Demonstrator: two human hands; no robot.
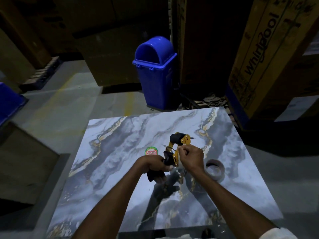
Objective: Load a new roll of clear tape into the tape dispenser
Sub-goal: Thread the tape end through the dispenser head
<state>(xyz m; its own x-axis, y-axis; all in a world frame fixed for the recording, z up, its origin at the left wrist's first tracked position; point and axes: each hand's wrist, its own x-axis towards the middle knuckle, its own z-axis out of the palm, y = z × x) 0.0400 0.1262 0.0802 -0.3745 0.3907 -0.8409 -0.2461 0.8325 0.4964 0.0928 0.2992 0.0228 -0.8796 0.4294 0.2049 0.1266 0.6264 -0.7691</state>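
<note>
Yellow-and-black handheld tape dispenser [177, 149] sits gripped by your left hand [156, 167]; your right hand [190, 156] pinches near its frame. Clear tape roll [214, 171] lies unloaded on the marbled tabletop [120, 144] nearby.

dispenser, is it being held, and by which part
Yes. The left hand grips the dispenser by its black handle; the right hand pinches at its yellow frame. The tape roll lies unheld on the table.
</note>
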